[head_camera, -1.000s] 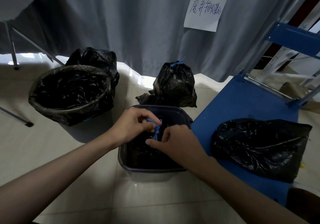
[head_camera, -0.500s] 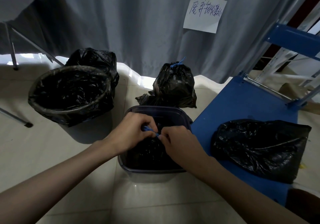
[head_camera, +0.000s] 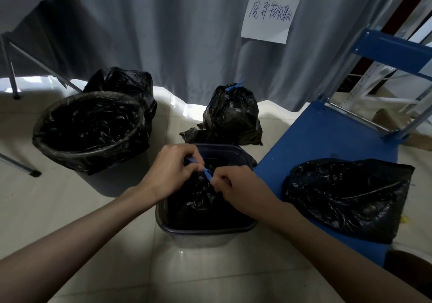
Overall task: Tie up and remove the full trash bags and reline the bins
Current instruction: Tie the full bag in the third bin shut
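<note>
**Over the square bin: drawstring getting cinched**

Over the square bin [head_camera: 205, 230], both hands have closed in on the blue drawstring [head_camera: 207, 173] compared with a second ago. Back then the tie stood up in a loose loop between the fingers; now it's a short taut bit running between the two hands, low against the bunched neck of the black trash bag [head_camera: 198, 199]. My guess is the knot's being pulled snug, so this bag is nearly tied off and still needs lifting out.

The left hand [head_camera: 174, 174] sits knuckles up just left of the tie, fingers curled and pinching one end. The right hand [head_camera: 238, 190] is right beside it, fingers tucked in, pinching the other end. Both forearms come in from the bottom corners and meet over the bin.

Behind the bin, a tied bag [head_camera: 231, 118] with its own blue tie sits on the floor. Left of the bin, the round bin [head_camera: 91, 129] already has a black liner. Right of it, another black bag [head_camera: 346, 197] lies on a blue platform [head_camera: 327, 139].
</note>
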Available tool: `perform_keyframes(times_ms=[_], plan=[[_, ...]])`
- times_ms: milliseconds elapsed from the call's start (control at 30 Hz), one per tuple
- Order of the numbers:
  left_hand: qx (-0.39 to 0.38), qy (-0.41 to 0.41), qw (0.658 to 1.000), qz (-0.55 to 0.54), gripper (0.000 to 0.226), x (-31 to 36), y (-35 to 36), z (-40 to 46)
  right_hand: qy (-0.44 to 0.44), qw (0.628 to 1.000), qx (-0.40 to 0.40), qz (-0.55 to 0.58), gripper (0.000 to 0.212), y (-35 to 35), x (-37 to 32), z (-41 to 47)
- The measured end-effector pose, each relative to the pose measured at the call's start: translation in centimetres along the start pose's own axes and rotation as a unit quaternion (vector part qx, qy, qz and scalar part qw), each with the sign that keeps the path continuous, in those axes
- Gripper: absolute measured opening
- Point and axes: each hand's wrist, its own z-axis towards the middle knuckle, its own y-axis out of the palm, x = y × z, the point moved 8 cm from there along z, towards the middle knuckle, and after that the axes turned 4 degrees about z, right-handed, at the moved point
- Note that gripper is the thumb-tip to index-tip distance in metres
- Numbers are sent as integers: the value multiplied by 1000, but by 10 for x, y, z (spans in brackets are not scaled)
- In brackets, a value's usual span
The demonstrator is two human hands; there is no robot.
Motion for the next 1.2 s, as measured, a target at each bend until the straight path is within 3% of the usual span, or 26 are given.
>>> perform_keyframes(times_ms=[67,167,233,333,400,433,533,600,767,867,967,1033,1200], plan=[[-31,-24,999,-15,13,-6,-3,4,19,1000,19,0,33,-9,8,1],[-63,-35,997,-9,11,-13,-17,13,44,998,-4,-33,15,-13,25,5],[-136,-24,989,43,10,-15,-17,15,50,991,-89,-90,36,-1,29,1],[-299,-66,944,121,39,-21,10,-4,63,971,-166,-160,50,20,32,-7],[-320,-73,926,187,65,-21,30,-16,76,964,-183,-175,26,30,36,-7],[-307,-69,921,229,71,-19,38,-21,86,966,-180,-164,9,32,38,-5],[-269,-68,912,301,52,-12,56,-27,103,983,-134,-74,23,26,36,2],[-254,-82,924,273,33,-7,56,-22,104,990,-95,-18,24,18,33,4],[-134,-68,970,189,27,12,12,3,88,994,-7,61,19,-5,22,8],[-67,-62,986,140,6,28,-11,9,66,993,51,86,18,-28,9,8],[-13,-44,996,82,19,45,-31,18,42,989,100,100,12,-53,-6,4],[21,-27,997,64,12,62,-45,24,36,985,121,119,7,-69,-16,1],[109,16,994,9,5,107,-85,36,41,969,91,228,51,-94,-31,-9]])
